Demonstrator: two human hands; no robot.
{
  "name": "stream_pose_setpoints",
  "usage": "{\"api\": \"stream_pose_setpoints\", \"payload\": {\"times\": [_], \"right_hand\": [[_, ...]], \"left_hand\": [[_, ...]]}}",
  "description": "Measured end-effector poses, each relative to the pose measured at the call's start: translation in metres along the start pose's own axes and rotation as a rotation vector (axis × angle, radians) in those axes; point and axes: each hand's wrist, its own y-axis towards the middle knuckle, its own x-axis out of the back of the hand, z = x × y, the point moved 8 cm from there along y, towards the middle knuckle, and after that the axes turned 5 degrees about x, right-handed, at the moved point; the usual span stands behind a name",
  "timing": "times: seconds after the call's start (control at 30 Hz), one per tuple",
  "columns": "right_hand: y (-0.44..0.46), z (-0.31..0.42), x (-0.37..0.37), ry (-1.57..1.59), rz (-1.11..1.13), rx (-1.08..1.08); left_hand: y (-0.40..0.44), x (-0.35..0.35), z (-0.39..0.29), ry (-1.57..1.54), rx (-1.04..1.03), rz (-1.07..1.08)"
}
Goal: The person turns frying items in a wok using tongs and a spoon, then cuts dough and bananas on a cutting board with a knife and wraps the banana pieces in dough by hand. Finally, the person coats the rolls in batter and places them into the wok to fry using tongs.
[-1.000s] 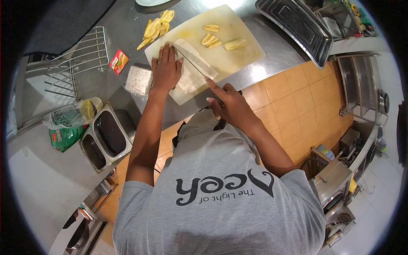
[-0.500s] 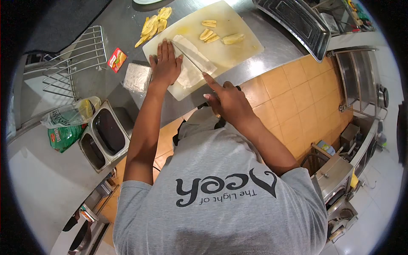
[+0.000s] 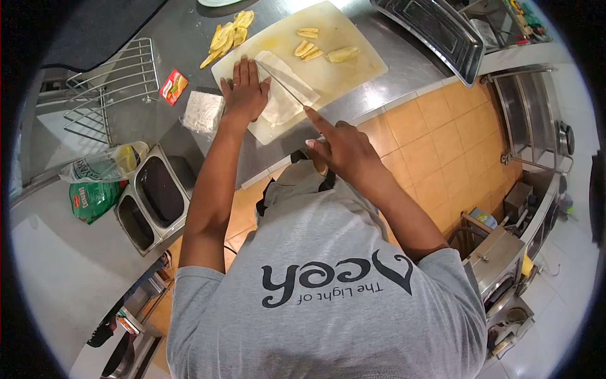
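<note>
Knife [image 3: 282, 84] is gripped in closed right hand [image 3: 347, 146], blade over pale sheets [image 3: 282, 106] at seven o'clock of cutting board [image 3: 341, 35]; open left hand [image 3: 245, 96] lies flat at eight. Red packet [image 3: 173, 87], nine o'clock, perhaps reads "Knorr"; shirt [image 3: 328, 328] says "The Light of Aceh".

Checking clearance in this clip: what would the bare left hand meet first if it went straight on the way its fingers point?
Beyond the edge of the pale plastic cutting board, the left hand would probably meet the pile of thin yellow slices on the steel counter; depth is unclear.
</note>
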Motion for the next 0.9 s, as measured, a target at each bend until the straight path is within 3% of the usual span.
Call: {"api": "stream_pose_setpoints", "payload": {"times": [0.57,0.77,0.9], "right_hand": [[-0.015,0.0,0.004,-0.052,-0.028,-0.018],[-0.015,0.0,0.001,-0.099,-0.009,0.013],[-0.018,0.004,0.004,-0.086,-0.047,0.049]], "left_hand": [[0.001,0.018,0.006,0.066,-0.045,-0.014],[0.01,0.028,0.005,0.006,-0.25,-0.083],[0.026,0.022,0.016,0.108,-0.32,-0.017]]}}
